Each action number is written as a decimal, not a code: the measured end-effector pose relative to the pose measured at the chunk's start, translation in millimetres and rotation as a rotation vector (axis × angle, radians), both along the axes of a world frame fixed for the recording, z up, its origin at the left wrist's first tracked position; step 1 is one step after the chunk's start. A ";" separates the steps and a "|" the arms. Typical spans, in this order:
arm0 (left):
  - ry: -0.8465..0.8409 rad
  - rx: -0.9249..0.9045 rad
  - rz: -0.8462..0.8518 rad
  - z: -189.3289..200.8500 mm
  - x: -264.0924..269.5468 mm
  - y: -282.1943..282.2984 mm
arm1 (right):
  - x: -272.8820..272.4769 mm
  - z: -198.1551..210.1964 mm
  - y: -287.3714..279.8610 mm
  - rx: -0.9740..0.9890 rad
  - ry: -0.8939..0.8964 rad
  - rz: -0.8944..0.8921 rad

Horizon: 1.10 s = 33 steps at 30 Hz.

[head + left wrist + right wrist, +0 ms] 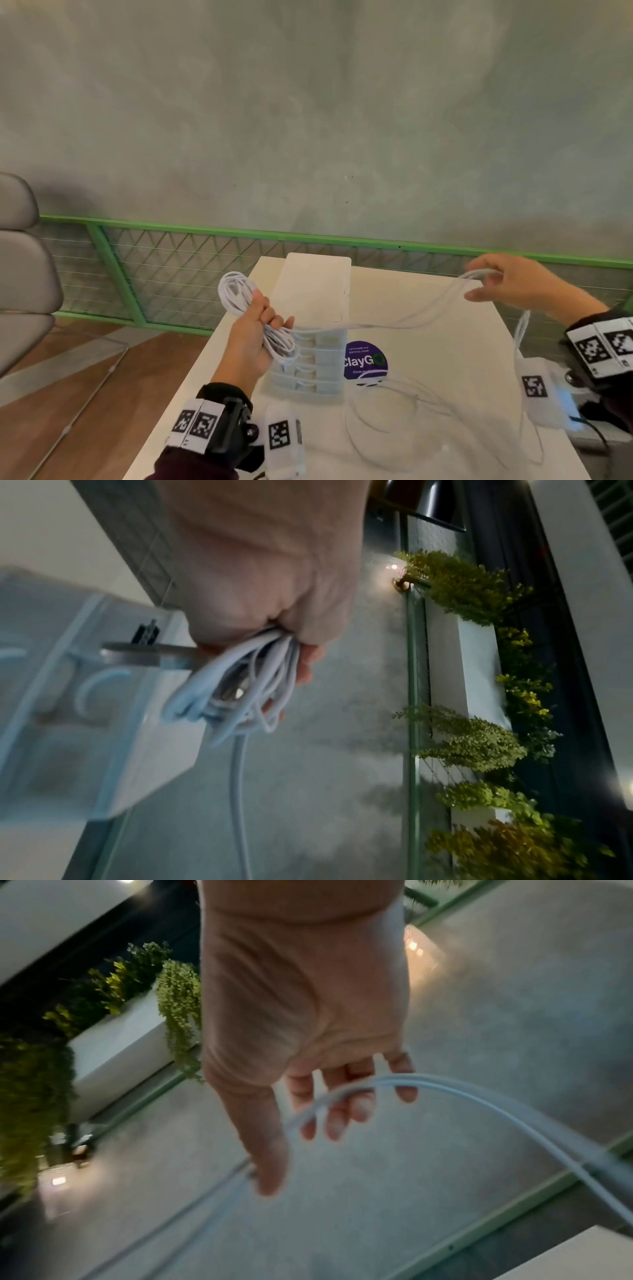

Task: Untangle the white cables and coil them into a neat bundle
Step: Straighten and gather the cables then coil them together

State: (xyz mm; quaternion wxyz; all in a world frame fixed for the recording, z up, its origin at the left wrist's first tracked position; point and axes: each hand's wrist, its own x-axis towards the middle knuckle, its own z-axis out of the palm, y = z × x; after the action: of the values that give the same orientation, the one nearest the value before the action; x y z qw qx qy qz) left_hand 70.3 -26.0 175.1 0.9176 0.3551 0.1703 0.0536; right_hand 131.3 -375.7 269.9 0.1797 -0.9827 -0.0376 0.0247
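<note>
Hanging in mid-air above the table (428, 308), the cables (376, 322) run as a slack span over the drawer box (313, 294), from a coil (239, 294) left of the box to a raised bend right of it. The left hand (255, 337) is clamped around the coil. The right hand (513, 284) has its fingers (337, 1112) loosely hooked under the bend, which drapes over them; whether the thumb pinches it cannot be told. More loose loops (411, 407) lie on the table in front of the box. Judged light, limp and smooth, the cables will slip and spring open; grip the coil across all turns and feed slack through a light pinch.
</note>
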 end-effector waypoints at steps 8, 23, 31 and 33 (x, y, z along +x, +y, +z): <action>0.002 -0.083 -0.109 16.4 -8.8 -55.3 | -61.1 -30.8 123.2 0.287 0.283 0.400; 0.050 0.591 0.015 8.9 -0.9 -69.3 | -64.9 -67.5 188.6 0.042 0.153 0.374; 0.097 0.463 -0.118 -1.7 -2.0 -79.2 | -71.9 -89.5 177.5 -0.018 -0.073 0.286; 0.066 0.135 -0.168 5.8 -1.6 -78.8 | -70.0 -87.7 176.1 0.158 0.009 0.305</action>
State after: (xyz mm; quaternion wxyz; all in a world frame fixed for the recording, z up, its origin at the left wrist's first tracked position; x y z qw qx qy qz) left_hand 68.8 -104.8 181.0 0.8868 0.4307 0.1660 -0.0239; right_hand 61.3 -199.6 182.2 0.2509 -0.9482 -0.1875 0.0533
